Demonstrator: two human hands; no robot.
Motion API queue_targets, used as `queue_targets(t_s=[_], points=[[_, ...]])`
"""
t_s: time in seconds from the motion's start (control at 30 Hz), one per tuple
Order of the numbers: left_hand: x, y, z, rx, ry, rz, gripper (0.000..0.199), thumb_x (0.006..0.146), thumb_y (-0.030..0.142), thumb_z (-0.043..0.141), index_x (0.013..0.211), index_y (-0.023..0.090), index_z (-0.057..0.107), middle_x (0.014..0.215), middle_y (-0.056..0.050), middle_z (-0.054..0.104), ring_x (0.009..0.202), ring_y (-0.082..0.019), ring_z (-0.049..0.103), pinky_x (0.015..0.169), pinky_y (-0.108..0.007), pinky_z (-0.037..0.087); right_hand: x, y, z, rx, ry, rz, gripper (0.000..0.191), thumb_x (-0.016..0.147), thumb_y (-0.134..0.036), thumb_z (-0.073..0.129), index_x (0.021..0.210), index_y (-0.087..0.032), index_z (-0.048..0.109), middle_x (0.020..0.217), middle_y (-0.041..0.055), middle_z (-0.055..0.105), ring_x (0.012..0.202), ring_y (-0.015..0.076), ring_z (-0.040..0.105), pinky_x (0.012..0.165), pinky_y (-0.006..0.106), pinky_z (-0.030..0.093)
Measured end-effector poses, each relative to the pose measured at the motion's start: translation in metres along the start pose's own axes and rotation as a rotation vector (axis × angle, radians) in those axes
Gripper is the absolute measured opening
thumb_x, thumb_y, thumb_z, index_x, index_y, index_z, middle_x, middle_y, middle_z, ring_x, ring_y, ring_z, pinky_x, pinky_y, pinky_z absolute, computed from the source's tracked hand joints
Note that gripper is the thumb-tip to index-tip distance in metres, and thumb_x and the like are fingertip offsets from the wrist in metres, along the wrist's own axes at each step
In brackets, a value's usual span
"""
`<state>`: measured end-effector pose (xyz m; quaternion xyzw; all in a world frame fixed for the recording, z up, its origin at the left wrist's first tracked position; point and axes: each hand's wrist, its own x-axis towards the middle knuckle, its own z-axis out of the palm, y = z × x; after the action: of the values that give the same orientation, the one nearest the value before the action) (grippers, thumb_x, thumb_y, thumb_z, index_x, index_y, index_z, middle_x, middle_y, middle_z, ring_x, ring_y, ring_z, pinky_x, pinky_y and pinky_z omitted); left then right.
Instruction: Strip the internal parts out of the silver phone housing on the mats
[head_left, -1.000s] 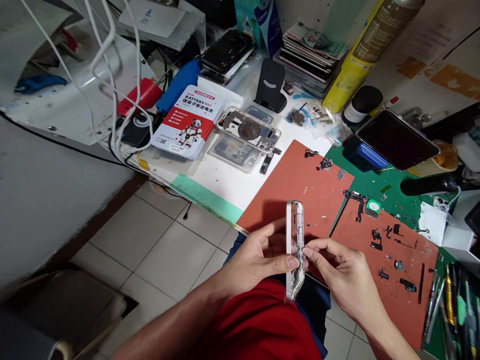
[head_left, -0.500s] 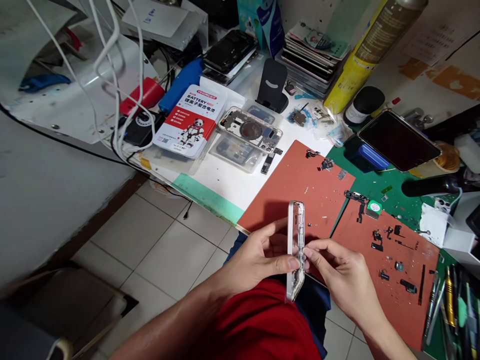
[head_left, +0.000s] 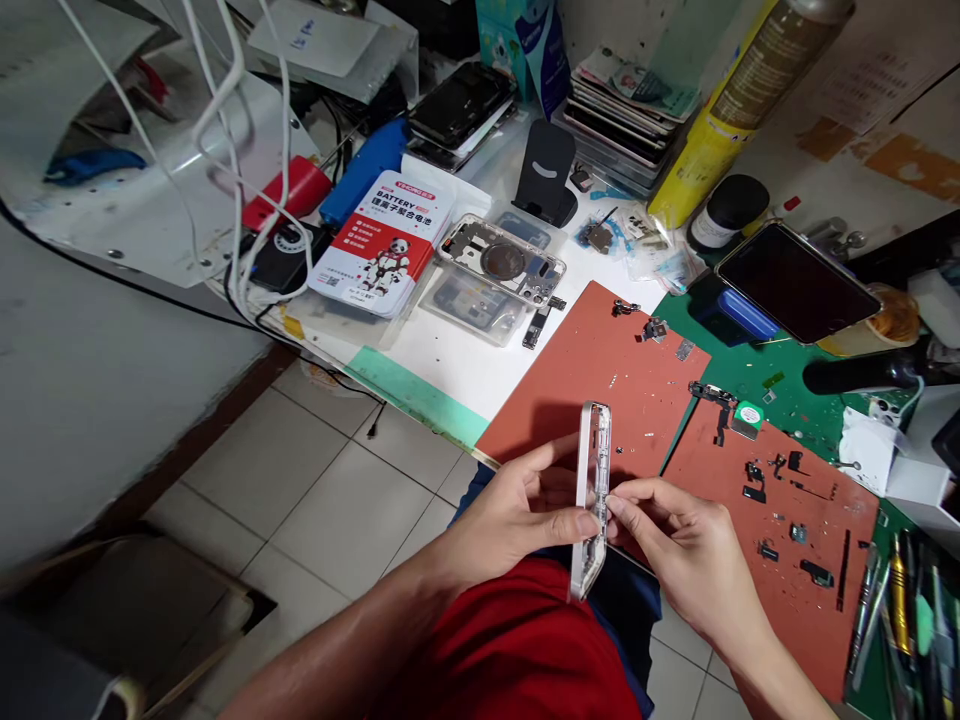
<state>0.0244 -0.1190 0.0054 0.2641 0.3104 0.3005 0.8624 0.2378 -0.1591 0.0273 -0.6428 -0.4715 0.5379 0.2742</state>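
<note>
Currently, the left hand (head_left: 510,520) grips a narrow silver smartphone frame (head_left: 592,500), which stands upright on edge, with the fingers closed around its long side. The right hand (head_left: 690,545) pinches the frame's edge between thumb and fingertips (head_left: 619,505). The frame is held above the near edge of a terracotta-red silicone repair mat (head_left: 600,380), over a red shirt (head_left: 510,640).
</note>
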Motion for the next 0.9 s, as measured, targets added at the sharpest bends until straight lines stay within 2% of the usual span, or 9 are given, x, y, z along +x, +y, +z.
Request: queue_targets(t_s=[0.27, 0.57, 0.77, 0.87, 0.9], points=[[0.0, -0.001, 0.0, -0.02, -0.003, 0.014, 0.064, 0.087, 0.034, 0.088, 0.145, 0.025, 0.062, 0.109, -0.006, 0.076, 0.098, -0.018, 0.076, 0.089, -0.029, 0.059, 0.002, 0.0, 0.0, 0.086, -0.012, 0.06, 0.025, 0.098, -0.047, 0.071, 0.086, -0.026, 0.078, 0.069, -0.0014, 0.071, 0.063, 0.0146, 0.063, 0.058, 0.024, 0.055], [0.001, 0.0, 0.0, -0.02, -0.011, 0.016, 0.065, 0.089, 0.032, 0.087, 0.148, 0.026, 0.059, 0.109, -0.006, 0.077, 0.099, -0.018, 0.076, 0.089, -0.029, 0.06, 0.001, 0.003, 0.0, 0.077, -0.007, 0.051, 0.023, 0.098, -0.046, 0.072, 0.089, -0.026, 0.079, 0.069, -0.0013, 0.072, 0.062, 0.0144, 0.064, 0.06, 0.024, 0.055], [-0.001, 0.002, -0.001, 0.047, 0.059, 0.006, 0.063, 0.083, 0.036, 0.091, 0.139, 0.023, 0.065, 0.112, -0.007, 0.077, 0.103, -0.022, 0.076, 0.092, -0.032, 0.061, 0.004, 0.005, 0.004, 0.053, 0.011, -0.023, 0.019, 0.099, -0.038, 0.07, 0.089, -0.024, 0.078, 0.071, -0.0011, 0.074, 0.061, 0.0137, 0.064, 0.061, 0.023, 0.053], [-0.004, 0.001, 0.0, 0.107, 0.152, -0.055, 0.057, 0.082, 0.039, 0.091, 0.132, 0.022, 0.069, 0.117, -0.009, 0.08, 0.108, -0.028, 0.077, 0.094, -0.035, 0.062, 0.007, 0.001, 0.01, 0.1, 0.021, -0.04, 0.016, 0.098, -0.03, 0.07, 0.085, -0.023, 0.077, 0.065, -0.003, 0.071, 0.058, 0.0128, 0.065, 0.061, 0.022, 0.053], [-0.004, -0.002, -0.001, 0.111, 0.179, -0.1, 0.062, 0.08, 0.041, 0.092, 0.134, 0.022, 0.067, 0.118, -0.01, 0.081, 0.108, -0.031, 0.078, 0.094, -0.038, 0.063, 0.008, -0.001, 0.012, 0.101, 0.028, -0.046, 0.017, 0.098, -0.029, 0.069, 0.086, -0.022, 0.078, 0.064, -0.0034, 0.071, 0.057, 0.0128, 0.066, 0.061, 0.022, 0.055]])
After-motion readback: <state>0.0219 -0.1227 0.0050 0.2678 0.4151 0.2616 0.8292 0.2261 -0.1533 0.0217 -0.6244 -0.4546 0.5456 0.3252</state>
